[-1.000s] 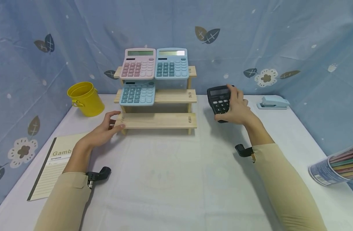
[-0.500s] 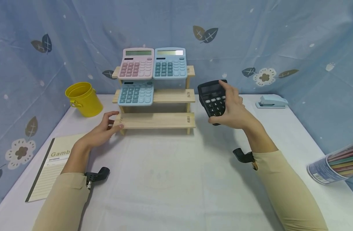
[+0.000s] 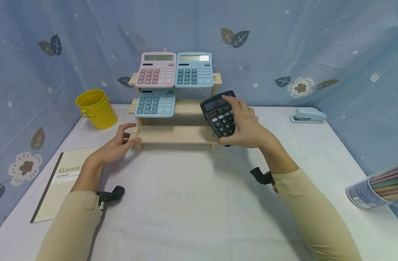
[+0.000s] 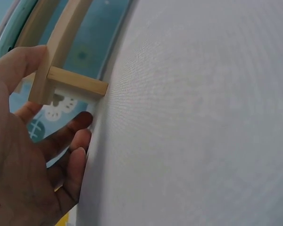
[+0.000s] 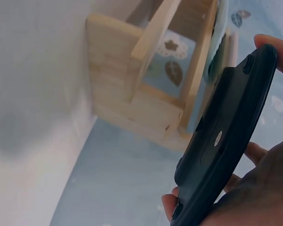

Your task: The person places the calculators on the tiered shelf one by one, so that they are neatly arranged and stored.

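Note:
My right hand (image 3: 246, 127) grips a black calculator (image 3: 218, 117) by its edges, thumb at the lower end and fingers at the top. It is held tilted in the air before the right end of a three-step wooden rack (image 3: 172, 135); the right wrist view shows the dark underside of the calculator (image 5: 221, 136). With thumb and index finger, my left hand (image 3: 112, 148) pinches the left end of the rack's lowest shelf (image 4: 42, 80). A pink calculator (image 3: 156, 70) and a blue calculator (image 3: 194, 70) stand on the top shelf. Another blue calculator (image 3: 155, 104) stands on the middle shelf's left half.
A yellow bucket (image 3: 99, 112) stands at the back left, and a notebook (image 3: 60, 188) lies under my left forearm. To the right are a light blue stapler (image 3: 308, 115) and a tin of coloured pencils (image 3: 368, 194). A patterned blue cloth (image 3: 283, 43) encloses the table.
The right hand has carried the black calculator leftward, from beside the rack to in front of its right end, tilting it the other way. The left hand keeps its place on the shelf.

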Motion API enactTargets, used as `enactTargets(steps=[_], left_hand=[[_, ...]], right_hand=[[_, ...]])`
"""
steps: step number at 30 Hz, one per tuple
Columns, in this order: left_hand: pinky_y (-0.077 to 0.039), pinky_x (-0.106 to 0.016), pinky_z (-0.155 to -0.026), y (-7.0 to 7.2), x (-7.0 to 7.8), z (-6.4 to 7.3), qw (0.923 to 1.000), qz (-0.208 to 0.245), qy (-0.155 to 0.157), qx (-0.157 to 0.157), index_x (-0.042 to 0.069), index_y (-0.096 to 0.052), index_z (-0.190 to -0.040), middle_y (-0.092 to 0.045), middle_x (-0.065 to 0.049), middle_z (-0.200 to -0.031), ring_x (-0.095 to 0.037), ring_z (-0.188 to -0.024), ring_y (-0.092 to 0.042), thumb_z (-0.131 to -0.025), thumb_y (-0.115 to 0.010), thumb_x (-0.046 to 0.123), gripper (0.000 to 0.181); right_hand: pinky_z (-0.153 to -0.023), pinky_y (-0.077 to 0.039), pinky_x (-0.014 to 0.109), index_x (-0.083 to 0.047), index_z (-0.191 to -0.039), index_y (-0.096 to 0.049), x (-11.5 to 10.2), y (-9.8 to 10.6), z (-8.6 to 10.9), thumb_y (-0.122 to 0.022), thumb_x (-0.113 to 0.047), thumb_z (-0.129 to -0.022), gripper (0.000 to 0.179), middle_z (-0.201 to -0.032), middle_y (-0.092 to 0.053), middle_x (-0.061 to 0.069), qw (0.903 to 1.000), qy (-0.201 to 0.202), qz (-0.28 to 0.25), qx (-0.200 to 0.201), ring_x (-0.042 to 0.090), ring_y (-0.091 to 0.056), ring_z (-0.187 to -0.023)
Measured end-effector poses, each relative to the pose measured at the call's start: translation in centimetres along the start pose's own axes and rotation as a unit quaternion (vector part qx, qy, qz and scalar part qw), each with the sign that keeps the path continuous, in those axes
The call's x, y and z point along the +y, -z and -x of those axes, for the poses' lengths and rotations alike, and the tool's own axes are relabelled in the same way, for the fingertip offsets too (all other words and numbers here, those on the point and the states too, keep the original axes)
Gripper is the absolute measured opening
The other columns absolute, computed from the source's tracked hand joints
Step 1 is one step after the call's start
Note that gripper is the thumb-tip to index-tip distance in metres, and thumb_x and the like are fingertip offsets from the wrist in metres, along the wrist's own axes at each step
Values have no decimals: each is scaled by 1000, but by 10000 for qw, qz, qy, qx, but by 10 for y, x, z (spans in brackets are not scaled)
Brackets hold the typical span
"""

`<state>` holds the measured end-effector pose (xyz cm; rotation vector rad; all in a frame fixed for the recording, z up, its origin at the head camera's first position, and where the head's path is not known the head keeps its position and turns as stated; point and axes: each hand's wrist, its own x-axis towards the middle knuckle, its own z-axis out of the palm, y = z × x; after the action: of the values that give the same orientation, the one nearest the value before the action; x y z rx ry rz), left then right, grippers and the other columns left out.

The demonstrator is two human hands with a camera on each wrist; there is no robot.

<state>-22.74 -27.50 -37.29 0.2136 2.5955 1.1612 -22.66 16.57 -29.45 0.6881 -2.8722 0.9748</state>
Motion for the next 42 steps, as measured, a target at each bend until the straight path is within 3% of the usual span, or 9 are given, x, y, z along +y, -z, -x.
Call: enactTargets(steps=[6,15,22,33,42], left_hand=[[-32,-64,-109,-1,0,1,10000,-60,54,8,28,1,-161,-34,-31,-155,-46,-140,-37,-106,-48,51,77],[-33,-65,-108,-1,3,1,10000,-79,26,-9,29,1,-161,-33,-31,-155,-46,-140,-37,-106,-48,52,78],[-36,-59,-105,2,1,3,10000,-34,2,-1,30,1,-161,-34,-30,-154,-45,-138,-40,-106,-49,50,76],[-38,-56,-102,0,2,2,10000,-84,22,-23,31,1,-161,-35,-29,-153,-43,-135,-42,-106,-49,52,78],[-38,-55,-102,-2,0,1,10000,-66,-27,-48,31,1,-161,-35,-30,-153,-44,-134,-43,-106,-49,51,77]], right_hand=[[-96,-30,62,-27,-162,-14,-14,-10,-7,-87,-34,-63,124,-161,-22,12,9994,248,203,-101,44,-31,-126],[-101,-30,65,-29,-160,-24,-29,-19,-19,-85,-37,-64,114,-168,-11,8,9980,256,528,-234,50,-26,-140],[-102,-31,65,-28,-161,-21,-43,-29,-34,-83,-40,-65,115,-168,-15,9,9963,361,744,-238,51,-27,-141],[-107,-29,63,-27,-156,-39,-47,-36,-49,-80,-42,-72,95,-167,-17,8,9968,56,782,-158,48,-23,-142],[-108,-33,62,-23,-161,-34,-55,-40,-52,-75,-53,-76,98,-170,-15,11,9918,-438,1194,-139,50,-26,-144]])
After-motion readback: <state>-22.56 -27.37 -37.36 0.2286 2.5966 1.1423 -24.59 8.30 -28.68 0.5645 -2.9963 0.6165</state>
